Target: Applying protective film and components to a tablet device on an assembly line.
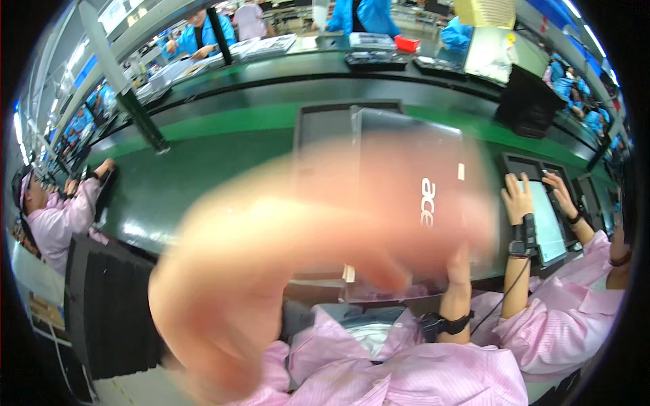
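Note:
Close to the camera, my left hand (338, 210) sweeps across the middle of the view, badly blurred; its fingers cannot be made out. Behind it lies a flat dark panel (406, 120), apparently in clear film, with a pale logo and a small white label toward its right side. Most of this panel is hidden by the left hand. My right hand (459, 265) reaches up from below to the panel's near right side, a black strap on its wrist. Its fingers are covered by the blur, so any hold is hidden.
A black tray (325, 116) lies beneath the panel on the green bench (203, 169). To the right, a co-worker's hands rest on a pale blue panel (550, 220). Another person sits far left. A metal post (125, 88) rises at left, and a black box (112, 304) stands lower left.

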Motion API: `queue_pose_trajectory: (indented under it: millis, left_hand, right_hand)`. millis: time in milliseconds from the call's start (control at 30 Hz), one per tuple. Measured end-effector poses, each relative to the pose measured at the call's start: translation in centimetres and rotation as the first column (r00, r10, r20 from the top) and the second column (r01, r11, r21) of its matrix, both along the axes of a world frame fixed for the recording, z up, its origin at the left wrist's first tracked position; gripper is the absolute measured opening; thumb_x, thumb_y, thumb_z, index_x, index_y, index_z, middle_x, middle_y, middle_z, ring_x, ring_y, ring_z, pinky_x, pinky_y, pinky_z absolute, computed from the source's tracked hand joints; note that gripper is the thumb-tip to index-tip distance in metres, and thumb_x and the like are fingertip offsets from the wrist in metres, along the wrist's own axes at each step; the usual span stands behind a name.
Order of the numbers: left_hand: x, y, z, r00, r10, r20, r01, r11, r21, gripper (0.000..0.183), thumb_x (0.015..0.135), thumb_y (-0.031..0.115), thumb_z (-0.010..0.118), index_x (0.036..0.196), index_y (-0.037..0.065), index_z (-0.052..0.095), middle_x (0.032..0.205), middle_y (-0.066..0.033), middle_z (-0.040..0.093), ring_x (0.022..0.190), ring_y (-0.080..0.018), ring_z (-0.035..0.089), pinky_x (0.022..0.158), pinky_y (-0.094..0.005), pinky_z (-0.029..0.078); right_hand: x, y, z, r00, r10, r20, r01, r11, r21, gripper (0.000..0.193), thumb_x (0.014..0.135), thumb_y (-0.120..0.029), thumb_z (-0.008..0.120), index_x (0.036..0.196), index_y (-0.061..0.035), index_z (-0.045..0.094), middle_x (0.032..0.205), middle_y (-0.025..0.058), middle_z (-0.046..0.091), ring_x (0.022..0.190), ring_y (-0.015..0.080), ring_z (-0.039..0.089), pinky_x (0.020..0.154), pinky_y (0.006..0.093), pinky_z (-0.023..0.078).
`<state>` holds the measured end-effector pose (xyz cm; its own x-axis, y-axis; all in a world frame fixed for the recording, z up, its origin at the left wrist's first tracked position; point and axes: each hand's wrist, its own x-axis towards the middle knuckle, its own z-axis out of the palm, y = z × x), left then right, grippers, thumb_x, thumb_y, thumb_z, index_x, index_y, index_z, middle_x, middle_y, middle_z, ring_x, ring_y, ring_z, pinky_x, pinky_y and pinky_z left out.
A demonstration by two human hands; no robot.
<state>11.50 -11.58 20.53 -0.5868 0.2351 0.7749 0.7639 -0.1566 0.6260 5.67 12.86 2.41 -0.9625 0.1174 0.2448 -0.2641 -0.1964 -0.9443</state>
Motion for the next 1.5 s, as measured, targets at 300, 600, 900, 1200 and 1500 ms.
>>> queue_pose_trajectory:
  millis: [300,600,900,1200,1500]
  left_hand:
    - [-4.1,4.4,2.3,0.384,-0.843,0.376,0.647,0.537,0.542,0.068,0.096,0.048,0.028,0.143,0.002,0.010,0.135,-0.0235,0.040,0.115,-0.0324,0.051,0.087,-0.0399,0.046]
    - [-7.5,13.3,1.2,-0.042,-0.926,0.376,0.829,0.177,0.530,0.060,0.095,0.041,0.033,0.139,0.003,0.020,0.131,-0.0194,0.045,0.113,-0.0294,0.052,0.087,-0.0393,0.047]
    - [-7.1,12.8,0.0,-0.084,-0.900,0.427,0.823,0.179,0.539,0.051,0.094,0.034,0.037,0.135,0.004,0.029,0.126,-0.0153,0.049,0.111,-0.0263,0.054,0.086,-0.0387,0.048]
    - [-5.7,12.7,-0.5,-0.102,-0.882,0.460,0.833,0.177,0.524,0.043,0.094,0.027,0.041,0.131,0.004,0.039,0.121,-0.0112,0.054,0.108,-0.0233,0.055,0.086,-0.0380,0.049]
    - [-3.9,14.8,-1.7,-0.269,-0.812,0.519,0.791,0.122,0.600,0.037,0.093,0.020,0.045,0.126,0.005,0.048,0.116,-0.0071,0.059,0.106,-0.0202,0.057,0.085,-0.0374,0.050]
  right_hand:
    - [-1.1,0.2,-1.2,0.999,-0.005,0.044,0.006,1.000,-0.012,0.060,0.074,-0.009,0.074,0.125,0.0024,0.045,0.114,0.0079,0.055,0.104,0.0152,0.052,0.093,0.0288,0.040]
    - [-2.3,1.2,-2.1,0.991,0.038,-0.128,-0.043,0.998,-0.037,0.064,0.075,-0.013,0.075,0.127,0.0034,0.043,0.120,0.0090,0.053,0.112,0.0158,0.048,0.099,0.0296,0.034]
    - [-0.4,1.0,0.4,0.919,0.054,-0.391,-0.036,0.998,0.055,0.069,0.074,-0.018,0.075,0.129,0.0036,0.039,0.123,0.0116,0.050,0.114,0.0187,0.044,0.098,0.0319,0.034]
    - [-1.9,0.3,-6.4,0.929,0.153,-0.336,-0.182,0.982,-0.056,0.059,0.088,-0.022,0.056,0.138,0.0006,0.032,0.138,0.0159,0.038,0.127,0.0266,0.037,0.104,0.0380,0.032]
    - [-0.8,0.9,-2.2,0.998,0.062,-0.032,-0.066,0.987,-0.144,0.079,0.072,-0.029,0.076,0.133,0.0044,0.038,0.134,0.0206,0.042,0.130,0.0309,0.033,0.106,0.0414,0.028]
